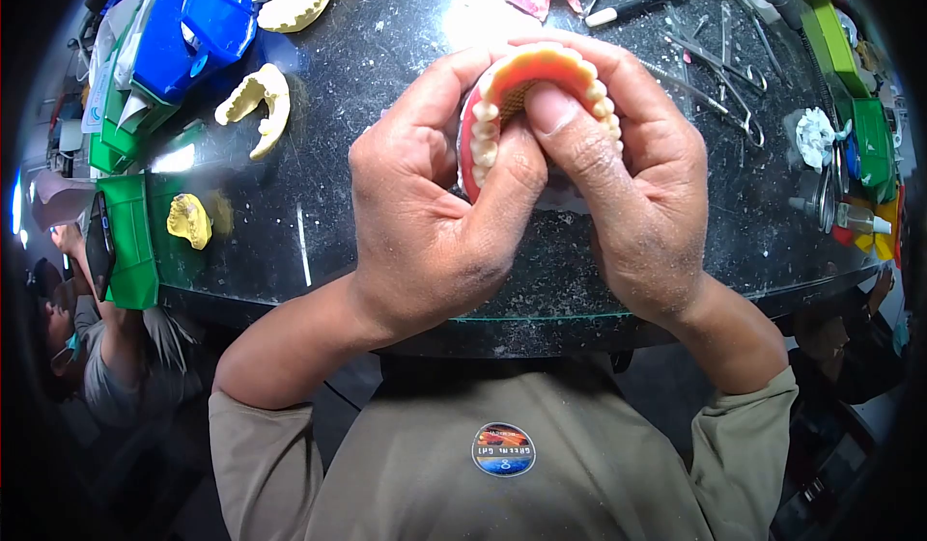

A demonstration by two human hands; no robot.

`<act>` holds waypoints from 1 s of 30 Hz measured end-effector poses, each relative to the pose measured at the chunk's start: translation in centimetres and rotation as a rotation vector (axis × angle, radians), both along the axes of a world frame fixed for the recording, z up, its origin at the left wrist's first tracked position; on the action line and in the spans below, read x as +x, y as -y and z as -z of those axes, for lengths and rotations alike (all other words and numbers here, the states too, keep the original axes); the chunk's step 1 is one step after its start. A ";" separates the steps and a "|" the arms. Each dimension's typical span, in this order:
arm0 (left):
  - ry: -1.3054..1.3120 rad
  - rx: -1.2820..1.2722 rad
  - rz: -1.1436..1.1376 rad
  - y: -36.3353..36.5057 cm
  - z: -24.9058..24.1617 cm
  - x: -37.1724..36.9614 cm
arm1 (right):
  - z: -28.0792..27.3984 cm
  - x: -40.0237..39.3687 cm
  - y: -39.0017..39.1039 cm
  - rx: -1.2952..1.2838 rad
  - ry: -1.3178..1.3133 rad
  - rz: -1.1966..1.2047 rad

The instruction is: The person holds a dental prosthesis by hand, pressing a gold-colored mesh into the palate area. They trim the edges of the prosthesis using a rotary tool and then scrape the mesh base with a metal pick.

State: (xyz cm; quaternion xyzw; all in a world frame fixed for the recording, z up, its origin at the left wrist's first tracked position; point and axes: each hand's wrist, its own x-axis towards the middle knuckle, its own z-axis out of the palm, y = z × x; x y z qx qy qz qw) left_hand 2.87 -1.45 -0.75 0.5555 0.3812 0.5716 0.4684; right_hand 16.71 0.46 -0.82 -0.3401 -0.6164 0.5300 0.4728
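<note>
Between both hands, above the black bench, is an upper denture (pixel 541 61) with a pink-orange base, cream teeth and a mesh-like patch in its palate. My left hand (pixel 435 184) grips its left side, the thumb pressing up near the inner edge. My right hand (pixel 632 169) wraps the right side, with its thumb laid on the palate. Both hands carry white dust. The fingers behind the denture are mostly hidden.
Plaster dental casts (pixel 259 107) and a yellow piece (pixel 189 221) lie on the left, near blue bins (pixel 218 15) and a green bin (pixel 128 242). Scissor-like tools (pixel 719 68) and a white-tipped knife (pixel 628 8) lie at right. Other people (pixel 121 348) sit at both sides.
</note>
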 end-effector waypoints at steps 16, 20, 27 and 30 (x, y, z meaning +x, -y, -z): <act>-0.038 -0.017 0.050 -0.2 0.0 -0.2 | -0.3 0.3 -0.1 -0.037 -0.017 -0.016; -0.047 -0.052 0.103 -0.1 -0.3 -0.6 | -0.3 0.3 -0.1 -0.029 -0.034 -0.026; -0.056 -0.001 0.105 -0.3 -0.1 -0.7 | -0.3 0.3 -0.1 -0.030 -0.058 -0.019; -0.086 0.002 0.108 -0.2 0.0 -0.7 | -0.3 0.2 0.0 -0.035 -0.082 -0.015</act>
